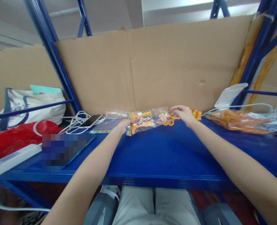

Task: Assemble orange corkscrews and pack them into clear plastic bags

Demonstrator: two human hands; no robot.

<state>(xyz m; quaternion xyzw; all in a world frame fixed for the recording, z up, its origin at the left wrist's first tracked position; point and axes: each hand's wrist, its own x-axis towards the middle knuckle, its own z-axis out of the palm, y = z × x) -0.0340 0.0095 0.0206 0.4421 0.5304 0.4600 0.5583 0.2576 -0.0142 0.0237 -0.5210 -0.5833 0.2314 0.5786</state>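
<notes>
A clear plastic bag (155,118) with a colourful printed header holds orange plastic pieces (141,126). My left hand (126,124) is closed on the header end of this bag. At the bag's right end, orange ring-shaped pieces (169,122) show near its mouth; whether they are inside or outside, I cannot tell. My right hand (184,114) is just above and beside these rings, its fingers loosely stretched toward the bag and apart, with nothing visible in them. Just beyond it lie more orange pieces (196,114), partly hidden by the hand.
More orange pieces in clear bags (239,121) lie on the right of the blue table (152,156). To the left are a phone (91,120), white cables (69,125), a flat blurred item (65,150) and a red bag (23,137). A cardboard panel (166,68) stands behind.
</notes>
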